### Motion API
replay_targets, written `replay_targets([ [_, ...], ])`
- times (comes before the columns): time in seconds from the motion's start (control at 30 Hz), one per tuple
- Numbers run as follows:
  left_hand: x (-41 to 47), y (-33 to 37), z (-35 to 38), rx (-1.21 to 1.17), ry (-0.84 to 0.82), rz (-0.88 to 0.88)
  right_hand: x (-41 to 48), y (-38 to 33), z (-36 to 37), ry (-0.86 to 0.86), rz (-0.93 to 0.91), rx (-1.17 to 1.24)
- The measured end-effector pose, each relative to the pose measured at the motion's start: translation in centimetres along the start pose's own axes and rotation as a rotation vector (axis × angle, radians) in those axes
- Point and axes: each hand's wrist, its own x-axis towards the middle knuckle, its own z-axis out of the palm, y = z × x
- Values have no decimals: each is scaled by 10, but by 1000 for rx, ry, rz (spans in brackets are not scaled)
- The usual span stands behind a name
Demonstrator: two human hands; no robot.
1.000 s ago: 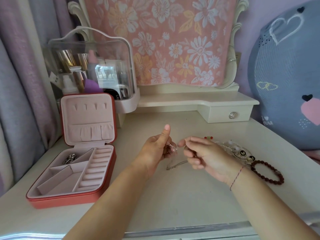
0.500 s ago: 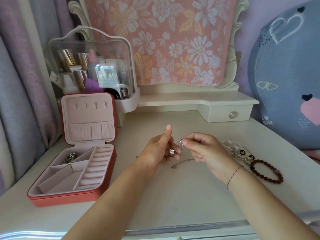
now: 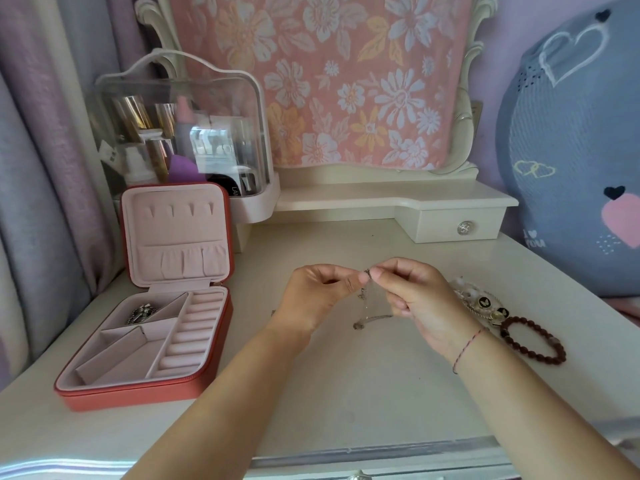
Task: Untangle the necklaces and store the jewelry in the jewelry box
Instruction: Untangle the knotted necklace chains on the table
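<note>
A thin silver necklace [image 3: 367,308] hangs between my two hands above the middle of the dressing table, its lower end trailing on the tabletop. My left hand [image 3: 320,294] and my right hand [image 3: 414,294] pinch it together near its top, fingertips almost touching. The red jewelry box [image 3: 207,377] stands open at the left with a pink lining; a silver piece [image 3: 141,314] lies in its back left compartment. To the right of my right hand lie a pearl-and-gold jewelry pile [image 3: 479,301] and a dark brown bead bracelet [image 3: 535,339].
A clear cosmetics case [image 3: 180,133] stands behind the box. A raised shelf with a small drawer [image 3: 457,227] runs along the back under a cloth-covered mirror. A large blue cushion [image 3: 575,150] leans at the right; curtains hang at the left.
My left thumb has come down from pointing up and now pinches the chain. Both hands lifted a little, and the necklace hangs longer between them.
</note>
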Motion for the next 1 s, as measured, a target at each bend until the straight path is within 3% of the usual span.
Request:
replay_targets([
  [1.0,1,-3,3,34,-110,26,-1,-2,7,3,50,-127],
])
